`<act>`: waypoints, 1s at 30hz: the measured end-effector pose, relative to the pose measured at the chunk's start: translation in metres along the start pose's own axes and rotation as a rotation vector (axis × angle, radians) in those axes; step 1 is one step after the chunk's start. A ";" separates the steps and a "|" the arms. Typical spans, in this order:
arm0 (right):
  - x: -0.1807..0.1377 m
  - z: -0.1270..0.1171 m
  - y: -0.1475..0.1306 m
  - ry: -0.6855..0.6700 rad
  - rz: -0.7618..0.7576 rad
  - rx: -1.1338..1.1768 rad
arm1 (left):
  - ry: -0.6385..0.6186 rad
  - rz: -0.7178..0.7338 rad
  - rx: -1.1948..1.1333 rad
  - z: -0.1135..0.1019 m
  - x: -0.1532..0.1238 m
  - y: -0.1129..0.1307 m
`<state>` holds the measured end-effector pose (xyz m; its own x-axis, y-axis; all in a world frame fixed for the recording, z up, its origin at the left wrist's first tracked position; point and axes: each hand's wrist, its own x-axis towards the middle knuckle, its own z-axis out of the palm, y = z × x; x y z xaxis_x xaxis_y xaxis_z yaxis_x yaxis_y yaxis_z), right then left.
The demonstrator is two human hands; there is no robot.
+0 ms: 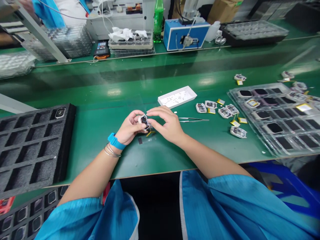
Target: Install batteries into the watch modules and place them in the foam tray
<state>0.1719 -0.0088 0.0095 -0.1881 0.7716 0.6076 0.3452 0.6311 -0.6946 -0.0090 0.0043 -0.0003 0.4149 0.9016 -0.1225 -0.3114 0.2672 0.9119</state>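
My left hand (132, 126) is closed around a small white smartwatch case (144, 121), its dark inner parts showing. A yellow strip, seemingly its battery (150, 133), hangs below the case. From the other side my right hand (166, 123) reaches in, thumb and fingertips at the case's edge; whether a tiny part sits between them I cannot make out. Just under the hands lies a small dark square on a clear strip (145, 140). To the right, tweezers (193, 119) rest on the green bench, below a white box (177, 96) of tiny parts.
Several open watch cases with yellow batteries (225, 112) lie right of the tweezers. Clear plastic trays (275, 150) with dark screens stand far right. At left is a black foam tray (65, 143) with one watch piece. A blue machine (186, 35) and green bottle (158, 21) stand behind.
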 end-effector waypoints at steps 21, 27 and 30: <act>-0.003 0.006 0.013 -0.207 0.337 0.380 | 0.017 -0.053 -0.145 0.003 -0.003 0.002; -0.003 0.013 0.025 -0.472 0.743 0.731 | 0.111 0.047 -0.174 -0.007 0.002 0.005; 0.001 0.006 0.024 -0.421 0.760 0.698 | 0.140 0.040 -0.164 -0.009 0.003 0.007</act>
<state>0.1746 0.0075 -0.0087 -0.4903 0.8577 -0.1549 -0.0650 -0.2132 -0.9748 -0.0177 0.0116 0.0020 0.2802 0.9480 -0.1508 -0.4653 0.2716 0.8425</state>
